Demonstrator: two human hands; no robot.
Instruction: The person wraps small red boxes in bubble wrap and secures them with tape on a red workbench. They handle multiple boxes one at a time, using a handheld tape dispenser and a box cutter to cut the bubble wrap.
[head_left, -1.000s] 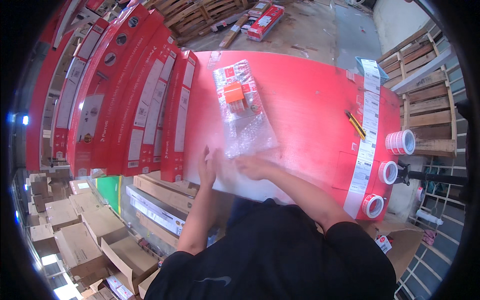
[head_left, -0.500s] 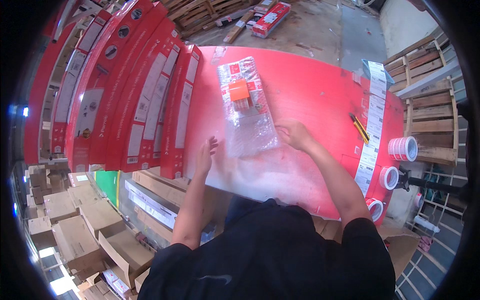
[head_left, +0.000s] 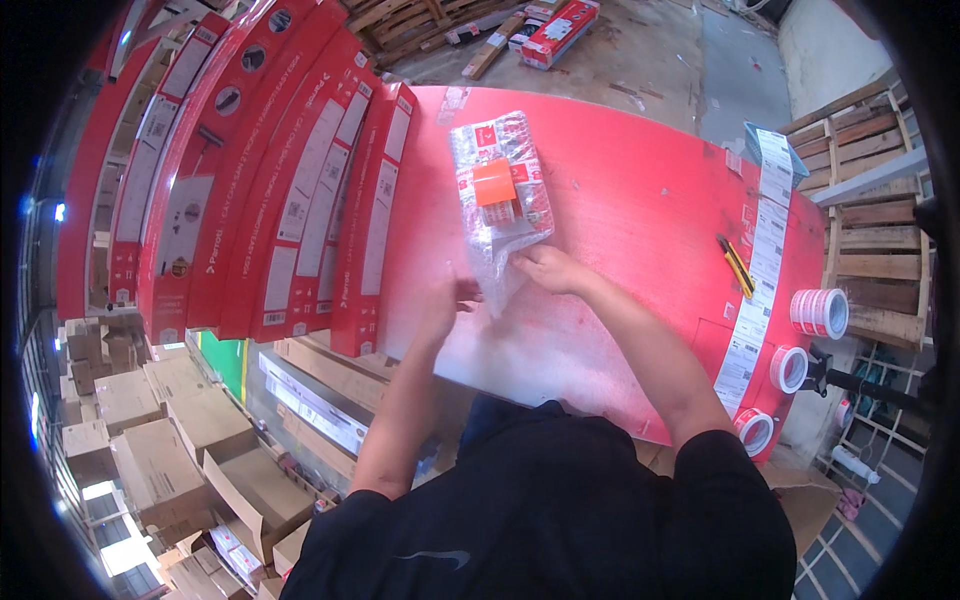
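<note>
Folding inward, the loose bubble-wrap end (head_left: 492,265) has gone from a broad, flat flap half a second ago to a narrow taper pointing toward the person. The right hand (head_left: 548,268), then just outside the flap's right edge, has moved in, and its grip looks pinched on the plastic close to the bundle's near end. The left hand (head_left: 450,300), earlier well apart with fingers spread, has come up beside the taper's left edge; its fingers are curled, but whether that grip has closed on the film I cannot tell. The bubble-wrapped parcel (head_left: 535,205) lies flat on the red table (head_left: 620,260), with the orange-topped item (head_left: 493,183) resting on it as before. So the slack appears drawn in from the sides, though no tape shows across the fold; it seems held by hand only.
</note>
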